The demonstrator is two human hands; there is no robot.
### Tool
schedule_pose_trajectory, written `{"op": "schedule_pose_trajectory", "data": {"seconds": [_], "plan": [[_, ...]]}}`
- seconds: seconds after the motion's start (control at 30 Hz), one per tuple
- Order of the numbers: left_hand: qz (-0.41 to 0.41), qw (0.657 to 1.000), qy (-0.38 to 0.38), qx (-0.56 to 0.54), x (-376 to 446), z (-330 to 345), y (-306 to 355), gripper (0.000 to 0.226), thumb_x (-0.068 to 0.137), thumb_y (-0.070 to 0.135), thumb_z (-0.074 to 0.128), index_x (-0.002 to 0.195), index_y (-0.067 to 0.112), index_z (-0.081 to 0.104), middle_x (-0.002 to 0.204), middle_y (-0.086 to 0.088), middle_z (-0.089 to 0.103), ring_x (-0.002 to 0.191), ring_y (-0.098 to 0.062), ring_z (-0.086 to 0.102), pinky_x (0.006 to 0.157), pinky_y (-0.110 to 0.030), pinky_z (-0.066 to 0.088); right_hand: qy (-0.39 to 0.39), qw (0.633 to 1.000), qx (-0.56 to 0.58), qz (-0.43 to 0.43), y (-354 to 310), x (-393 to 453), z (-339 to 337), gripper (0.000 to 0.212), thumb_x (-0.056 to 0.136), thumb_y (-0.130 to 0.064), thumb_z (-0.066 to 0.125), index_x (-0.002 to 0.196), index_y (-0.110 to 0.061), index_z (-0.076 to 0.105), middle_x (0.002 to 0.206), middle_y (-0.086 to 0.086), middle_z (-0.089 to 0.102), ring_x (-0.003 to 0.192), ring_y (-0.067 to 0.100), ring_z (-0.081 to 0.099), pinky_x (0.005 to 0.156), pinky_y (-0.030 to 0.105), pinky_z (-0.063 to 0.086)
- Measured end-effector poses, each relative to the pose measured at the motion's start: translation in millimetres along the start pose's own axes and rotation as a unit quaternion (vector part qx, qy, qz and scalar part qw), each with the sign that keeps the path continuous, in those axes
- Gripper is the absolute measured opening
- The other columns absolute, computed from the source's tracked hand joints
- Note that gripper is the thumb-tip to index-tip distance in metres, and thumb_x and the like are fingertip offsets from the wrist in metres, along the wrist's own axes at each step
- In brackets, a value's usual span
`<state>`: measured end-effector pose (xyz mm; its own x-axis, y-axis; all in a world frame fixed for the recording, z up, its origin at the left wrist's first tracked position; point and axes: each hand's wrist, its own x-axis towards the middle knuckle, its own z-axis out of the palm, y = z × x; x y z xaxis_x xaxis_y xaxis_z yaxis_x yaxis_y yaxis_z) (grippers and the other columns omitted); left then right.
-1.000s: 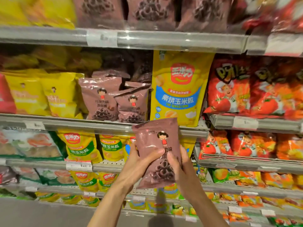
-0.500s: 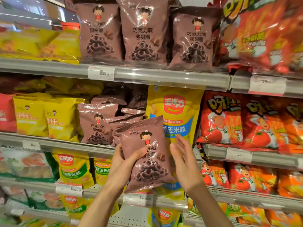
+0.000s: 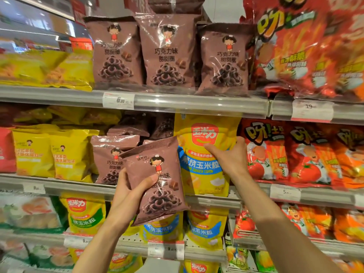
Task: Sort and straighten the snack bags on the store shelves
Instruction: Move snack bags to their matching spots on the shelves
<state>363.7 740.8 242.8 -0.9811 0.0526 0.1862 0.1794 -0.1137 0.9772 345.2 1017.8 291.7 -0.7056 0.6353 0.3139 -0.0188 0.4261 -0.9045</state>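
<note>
Brown glossy chocolate-ring snack bag (image 3: 157, 180) sits in my left hand (image 3: 128, 194), thumb across its front, fingers behind, tilted and held off the shelf, just in front of the tall yellow baked-corn pouch (image 3: 204, 154). I hold it free probably so it can go with its own kind. My right hand (image 3: 230, 160) is apart from the left, fingers loosely spread on the front of the yellow pouch, likely pushing it aside or steadying it to open a slot; not gripping as far as I can tell. Left of the yellow pouch: messy pile of small brown ring bags (image 3: 114, 154), some flopped flat, so that row needs straightening. Above the pouch: three bigger brown ring bags (image 3: 167, 52) upright on the grey metal shelf rail (image 3: 197, 105) with its white price tags. Right of the pouch: red tomato-crisp bags (image 3: 275, 154). Store aisle, bright overhead lighting, more shelves below.
</note>
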Motion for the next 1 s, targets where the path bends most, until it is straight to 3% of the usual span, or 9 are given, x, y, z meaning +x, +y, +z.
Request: {"op": "schedule_pose_trajectory", "data": {"seconds": [0.1,0.2,0.27,0.37,0.47,0.6,0.73,0.87,1.0], "plan": [[0.0,1.0,0.006,0.007,2.8,-10.2,0.6,0.087,0.051,0.055,0.085,0.128,0.027,0.057,0.114,0.007,0.075,0.103,-0.009,0.072,0.089,-0.032,0.052,-0.058,0.997,0.046,0.013,-2.2,7.3,-3.5,0.099,0.053,-0.053,0.097,0.13,-0.017,0.045,0.118,0.0,0.067,0.105,0.02,0.069,0.091,0.043,0.059],[-0.002,1.0,0.001,0.007,3.7,-18.7,0.8,0.085,0.049,0.053,0.085,0.126,0.028,0.057,0.111,0.009,0.076,0.1,-0.007,0.073,0.088,-0.03,0.053,-0.07,0.993,0.097,-0.01,-6.2,13.7,-6.6,0.077,0.062,-0.033,0.098,0.125,-0.015,0.057,0.107,-0.003,0.075,0.095,0.015,0.075,0.08,0.034,0.062],[0.0,1.0,-0.003,0.004,3.6,-23.1,1.4,0.08,0.053,0.046,0.086,0.125,0.027,0.058,0.11,0.008,0.077,0.097,-0.006,0.074,0.079,-0.022,0.056,-0.074,0.99,0.117,-0.03,-12.2,18.8,-11.3,0.063,0.067,-0.028,0.096,0.12,-0.012,0.067,0.104,0.0,0.078,0.09,0.012,0.077,0.079,0.032,0.063],[0.007,1.0,0.005,0.016,3.8,-27.5,2.7,0.057,0.074,0.02,0.088,0.123,0.023,0.057,0.099,0.013,0.078,0.085,0.005,0.072,0.065,-0.007,0.052,-0.115,0.983,0.136,-0.037,-26.1,17.9,-22.0,0.047,0.075,-0.02,0.09,0.116,-0.008,0.071,0.103,0.002,0.078,0.078,0.003,0.076,0.063,0.016,0.058],[0.011,1.0,-0.001,0.027,3.3,-31.1,3.9,0.065,0.069,0.026,0.09,0.125,0.022,0.056,0.101,0.011,0.077,0.085,0.009,0.07,0.066,-0.004,0.05,-0.168,0.976,0.137,-0.033,-31.1,9.3,-27.5,0.039,0.077,-0.014,0.088,0.111,-0.015,0.068,0.098,-0.004,0.076,0.072,-0.003,0.074,0.056,0.011,0.053],[0.015,0.999,-0.021,0.023,1.5,-32.3,4.5,0.067,0.071,0.025,0.088,0.129,0.021,0.055,0.105,0.011,0.074,0.088,0.009,0.07,0.068,-0.005,0.05,-0.18,0.977,0.104,-0.035,-20.8,-7.3,-33.8,0.046,0.073,-0.019,0.091,0.106,-0.029,0.061,0.099,-0.012,0.073,0.074,-0.006,0.073,0.056,0.012,0.054],[0.011,0.998,-0.054,0.027,2.9,-16.6,0.2,0.081,0.052,0.051,0.082,0.126,0.029,0.056,0.107,0.014,0.077,0.098,-0.001,0.072,0.074,-0.011,0.054,-0.153,0.983,0.1,-0.035,-7.0,-20.1,-51.7,0.053,0.073,-0.021,0.091,0.116,-0.027,0.06,0.101,-0.013,0.072,0.076,-0.006,0.072,0.058,0.012,0.055],[0.01,0.996,-0.086,0.031,15.3,14.9,-2.7,0.083,0.05,0.048,0.084,0.126,0.027,0.055,0.108,0.007,0.077,0.098,-0.005,0.073,0.074,-0.012,0.055,-0.143,0.984,0.109,-0.014,8.7,-27.1,-77.3,0.049,0.073,-0.019,0.09,0.108,-0.036,0.061,0.102,-0.012,0.076,0.082,0.003,0.076,0.061,0.018,0.059],[0.029,0.993,-0.097,0.062,31.1,45.8,-6.7,0.083,0.059,0.041,0.089,0.132,0.027,0.052,0.114,0.006,0.074,0.097,-0.001,0.072,0.076,-0.011,0.054,-0.117,0.987,0.107,-0.013,19.5,-30.8,-98.3,0.049,0.073,-0.016,0.091,0.106,-0.035,0.061,0.098,-0.014,0.075,0.078,-0.001,0.075,0.059,0.015,0.057]]}}
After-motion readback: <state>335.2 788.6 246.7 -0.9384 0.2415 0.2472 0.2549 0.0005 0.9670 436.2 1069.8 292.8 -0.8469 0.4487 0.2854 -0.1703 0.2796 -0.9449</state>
